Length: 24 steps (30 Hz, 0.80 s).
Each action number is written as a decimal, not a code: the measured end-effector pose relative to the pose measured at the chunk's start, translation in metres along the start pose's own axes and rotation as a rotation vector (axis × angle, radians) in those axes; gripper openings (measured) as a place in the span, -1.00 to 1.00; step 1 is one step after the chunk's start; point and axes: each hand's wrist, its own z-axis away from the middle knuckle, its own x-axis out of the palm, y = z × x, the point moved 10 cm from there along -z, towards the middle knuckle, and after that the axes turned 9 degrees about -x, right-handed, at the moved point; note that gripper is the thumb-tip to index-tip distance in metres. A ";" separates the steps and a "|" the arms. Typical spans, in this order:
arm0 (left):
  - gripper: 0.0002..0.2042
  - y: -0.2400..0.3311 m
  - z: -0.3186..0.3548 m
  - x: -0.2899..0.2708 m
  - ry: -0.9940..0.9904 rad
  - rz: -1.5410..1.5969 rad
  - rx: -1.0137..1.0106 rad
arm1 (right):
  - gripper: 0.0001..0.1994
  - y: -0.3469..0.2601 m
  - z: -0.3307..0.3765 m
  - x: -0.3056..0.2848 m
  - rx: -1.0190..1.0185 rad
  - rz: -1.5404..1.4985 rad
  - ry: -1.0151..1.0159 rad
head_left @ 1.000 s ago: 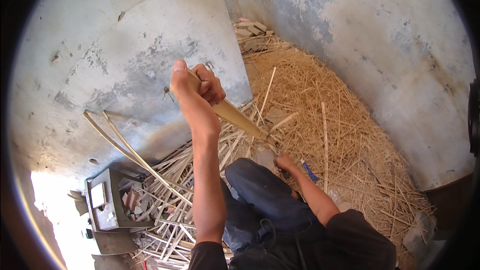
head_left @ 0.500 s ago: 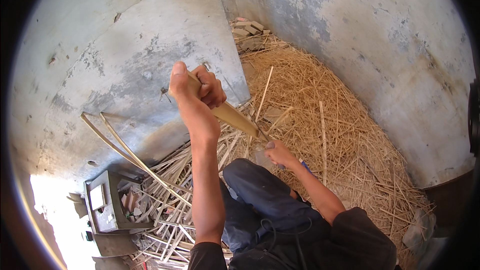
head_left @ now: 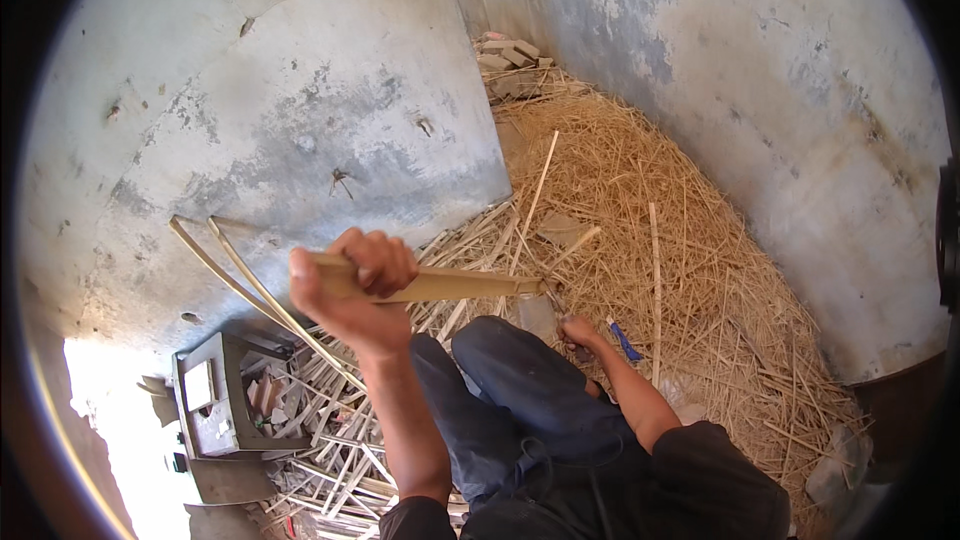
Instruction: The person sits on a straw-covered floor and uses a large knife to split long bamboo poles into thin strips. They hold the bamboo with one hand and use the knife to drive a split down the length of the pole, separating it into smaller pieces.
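Observation:
My left hand (head_left: pixel 352 285) is closed around the near end of a wide, pale bamboo strip (head_left: pixel 465 285), raised in front of my knees. The strip lies nearly level across the view, its other end reaching right. There a thin dark knife blade (head_left: pixel 550 289) meets the strip's tip. My right hand (head_left: pixel 578 332) grips the knife's handle low beside my bent knee; the fingers partly cover the handle. A flat grey block (head_left: pixel 537 316) lies just under the strip's tip. On the straw right of my right hand rests a slim blue object (head_left: pixel 625 342).
Straw-like shavings (head_left: pixel 600 180) spread along the right wall. Loose bamboo strips (head_left: pixel 350 450) pile up at my left, and two long bent ones (head_left: pixel 235 280) lean up toward the wall. A grey wooden stool (head_left: pixel 225 400) lies at the left. Bricks (head_left: pixel 512 52) sit in the far corner.
My left hand has swung down and left, turning the bamboo strip from a steep slant to nearly level. My right hand with the knife has shifted slightly right and nearer to me.

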 end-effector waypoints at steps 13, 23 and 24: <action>-0.20 0.051 0.091 -0.105 0.022 -0.214 0.131 | -0.81 -0.030 0.033 0.009 -0.035 0.092 -0.132; 0.09 -0.033 0.138 -0.152 -0.036 -0.526 0.062 | -0.78 -0.030 0.040 0.011 -0.129 0.256 -0.060; 0.09 -0.049 0.141 -0.145 -0.065 -0.545 0.021 | -0.80 -0.033 0.040 0.013 -0.125 0.242 -0.063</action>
